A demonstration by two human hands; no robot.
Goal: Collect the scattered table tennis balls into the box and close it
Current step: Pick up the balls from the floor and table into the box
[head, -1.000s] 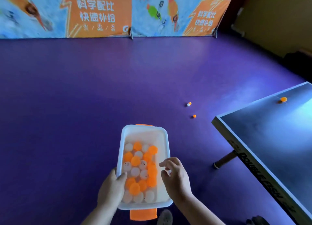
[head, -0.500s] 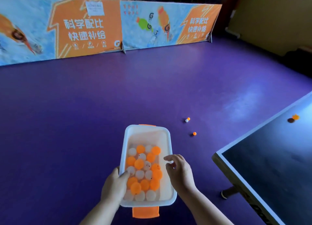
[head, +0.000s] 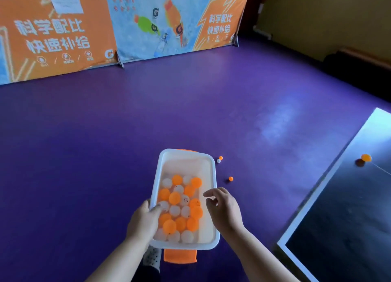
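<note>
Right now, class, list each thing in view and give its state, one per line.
box: open, partly filled with balls
left hand: gripping the box's left rim
right hand: empty, fingers loosely curled over the box
three floor balls: uncollected
table ball: uncollected

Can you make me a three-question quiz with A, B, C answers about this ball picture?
1. Where does the lone orange ball on the far right lie?
A. on the table tennis table
B. in the box
C. on the banner

2. How many loose balls lie on the purple floor right of the box?
A. one
B. three
C. six

3. What is the left hand doing?
A. waving
B. gripping the box's edge
C. holding a paddle

Answers:
1. A, it sits on the dark tabletop.
2. B, an orange ball beside a white ball, and another orange one nearer.
3. B, its thumb is hooked over the rim, while the right hand hovers open.
</note>
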